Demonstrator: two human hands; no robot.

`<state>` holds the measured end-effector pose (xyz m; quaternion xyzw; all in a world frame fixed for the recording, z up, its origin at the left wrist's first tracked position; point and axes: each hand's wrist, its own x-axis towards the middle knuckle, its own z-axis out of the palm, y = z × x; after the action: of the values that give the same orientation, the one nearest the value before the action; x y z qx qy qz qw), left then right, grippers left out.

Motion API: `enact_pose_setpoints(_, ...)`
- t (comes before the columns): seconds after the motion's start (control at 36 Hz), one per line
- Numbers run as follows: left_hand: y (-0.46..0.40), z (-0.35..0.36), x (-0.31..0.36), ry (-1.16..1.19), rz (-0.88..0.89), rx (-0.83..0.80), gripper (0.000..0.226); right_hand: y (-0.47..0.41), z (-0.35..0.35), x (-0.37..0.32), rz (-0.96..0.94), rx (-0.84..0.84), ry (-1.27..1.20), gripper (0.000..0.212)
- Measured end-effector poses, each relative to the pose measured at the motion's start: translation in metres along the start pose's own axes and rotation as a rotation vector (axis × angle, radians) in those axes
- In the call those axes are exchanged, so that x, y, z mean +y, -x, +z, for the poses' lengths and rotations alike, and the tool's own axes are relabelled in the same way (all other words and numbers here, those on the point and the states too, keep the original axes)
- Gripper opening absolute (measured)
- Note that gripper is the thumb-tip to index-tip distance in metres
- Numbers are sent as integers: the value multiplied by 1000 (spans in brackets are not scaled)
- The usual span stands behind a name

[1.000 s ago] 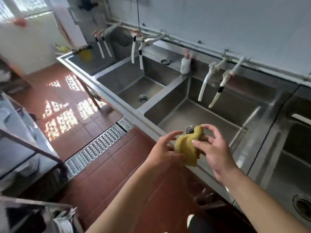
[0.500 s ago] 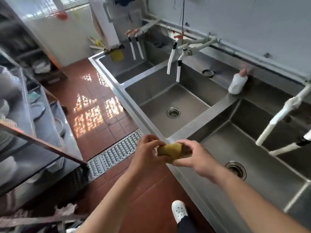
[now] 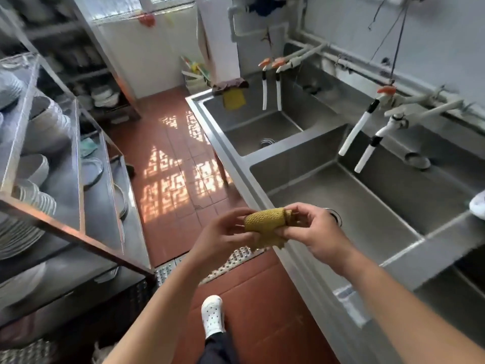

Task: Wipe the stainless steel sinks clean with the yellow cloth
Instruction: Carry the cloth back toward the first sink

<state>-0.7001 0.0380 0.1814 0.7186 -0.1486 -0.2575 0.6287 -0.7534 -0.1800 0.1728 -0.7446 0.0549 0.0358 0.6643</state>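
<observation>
- Yellow cloth is sitting bunched between our 2 hands, held in the air over the front rim of the near sink, not touching the steel.
- Left hand is pinching its left end; right hand is gripping its right end.
- Far sink is carrying another yellow rag draped over its edge.
- 1 white shoe is standing on the red tile floor.

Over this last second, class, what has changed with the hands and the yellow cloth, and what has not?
The view has swung left along the sinks. The yellow cloth, loosely bunched a second ago, is now a tighter roll held crosswise. The left hand, then open against it, now has a grip on its end. The right hand kept hold throughout. The cloth has still not touched steel.
</observation>
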Motion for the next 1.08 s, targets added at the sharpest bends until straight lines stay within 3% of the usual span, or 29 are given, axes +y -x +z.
enact_pose_setpoints(0.31,-100,-158,0,144,4,-76,38,-127,117,-34,29,345,-16,25)
enact_pose_setpoints(0.47,-159,-204,0,224,-53,-98,35,-194,134,-40,58,502,-53,28)
enact_pose_setpoints(0.67,-248,-258,-2,208,-111,-38,34,-304,139,-27,126,529,-160,23)
enact_pose_setpoints(0.78,-320,-297,4,152,-129,-26,33,-391,136,-35,140,434,-343,25)
enact_pose_setpoints(0.97,-459,-379,29,-31,-72,-175,63,-563,121,-60,84,460,-303,20)
enact_pose_setpoints(1.08,-526,-413,55,-57,38,-51,40,-642,112,-84,82,381,-388,25)
